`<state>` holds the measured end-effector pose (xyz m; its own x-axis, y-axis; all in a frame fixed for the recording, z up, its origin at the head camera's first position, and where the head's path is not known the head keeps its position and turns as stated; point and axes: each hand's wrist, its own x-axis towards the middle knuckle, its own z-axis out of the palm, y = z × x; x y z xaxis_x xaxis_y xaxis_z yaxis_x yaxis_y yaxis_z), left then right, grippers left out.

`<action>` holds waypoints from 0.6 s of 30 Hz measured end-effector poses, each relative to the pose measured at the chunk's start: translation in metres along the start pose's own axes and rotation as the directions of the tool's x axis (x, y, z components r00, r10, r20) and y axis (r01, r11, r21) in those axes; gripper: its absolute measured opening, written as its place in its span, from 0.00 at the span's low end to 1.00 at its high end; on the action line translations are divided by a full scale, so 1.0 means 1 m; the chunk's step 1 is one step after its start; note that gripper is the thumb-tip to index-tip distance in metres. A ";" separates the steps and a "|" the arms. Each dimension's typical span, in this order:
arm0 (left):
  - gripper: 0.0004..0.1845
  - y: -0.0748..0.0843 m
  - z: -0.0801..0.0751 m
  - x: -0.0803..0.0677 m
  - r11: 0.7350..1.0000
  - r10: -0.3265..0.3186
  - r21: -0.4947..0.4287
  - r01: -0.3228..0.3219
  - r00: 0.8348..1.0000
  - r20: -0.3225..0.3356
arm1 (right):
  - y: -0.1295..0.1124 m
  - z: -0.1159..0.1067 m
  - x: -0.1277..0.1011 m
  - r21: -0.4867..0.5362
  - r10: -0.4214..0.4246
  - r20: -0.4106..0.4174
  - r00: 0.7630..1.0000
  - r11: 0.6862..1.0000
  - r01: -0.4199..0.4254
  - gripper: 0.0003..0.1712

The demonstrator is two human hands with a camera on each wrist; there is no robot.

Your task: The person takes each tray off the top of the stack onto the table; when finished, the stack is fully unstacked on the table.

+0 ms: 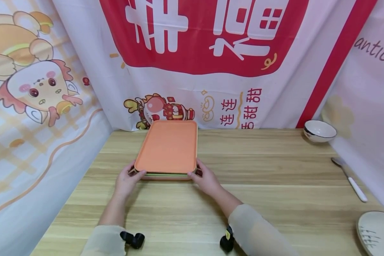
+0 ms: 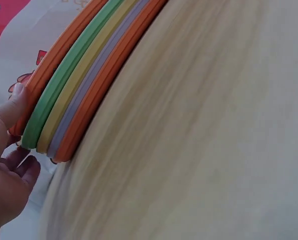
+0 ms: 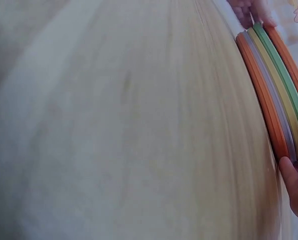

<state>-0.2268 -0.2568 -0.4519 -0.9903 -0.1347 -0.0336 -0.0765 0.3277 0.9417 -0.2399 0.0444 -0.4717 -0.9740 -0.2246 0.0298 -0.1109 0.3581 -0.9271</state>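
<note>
A stack of rectangular trays (image 1: pixel 168 147) lies at the back left of the wooden table, with an orange one on top. Its near edge shows orange, green (image 2: pixel 64 75), yellow, lilac and orange layers. My left hand (image 1: pixel 125 181) grips the near left corner. In the left wrist view its thumb (image 2: pixel 14 106) presses on the top orange tray, and its other fingers bend behind the corner. At the near right corner my right hand (image 1: pixel 206 179) holds the stack. In the right wrist view its thumb (image 3: pixel 287 170) lies at the bottom orange tray's corner.
A small white bowl (image 1: pixel 320 131) with a dark rim sits at the back right. Nearer along the right side lie a spoon (image 1: pixel 350 181) with a white handle and a patterned plate (image 1: pixel 379 231). Printed cloths (image 1: pixel 211 81) hang behind and beside the table.
</note>
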 end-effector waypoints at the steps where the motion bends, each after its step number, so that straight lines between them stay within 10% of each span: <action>1: 0.40 0.002 -0.001 0.000 1.000 0.005 -0.003 -0.005 1.000 -0.001 | 0.000 0.000 0.000 0.001 0.000 0.002 1.000 1.000 0.000 0.42; 10: 0.40 0.020 0.000 0.000 0.992 0.036 -0.124 -0.036 0.999 0.003 | 0.001 -0.001 0.000 0.048 0.015 0.006 1.000 0.999 -0.015 0.41; 18: 0.33 0.019 0.011 0.000 0.901 -0.008 -0.433 0.022 0.999 0.035 | 0.002 -0.002 0.000 0.061 0.001 0.010 1.000 0.998 -0.002 0.40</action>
<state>-0.2291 -0.2403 -0.4380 -0.9931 -0.1046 -0.0528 -0.0409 -0.1127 0.9928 -0.2408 0.0470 -0.4728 -0.9722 -0.2330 0.0249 -0.0968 0.3023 -0.9483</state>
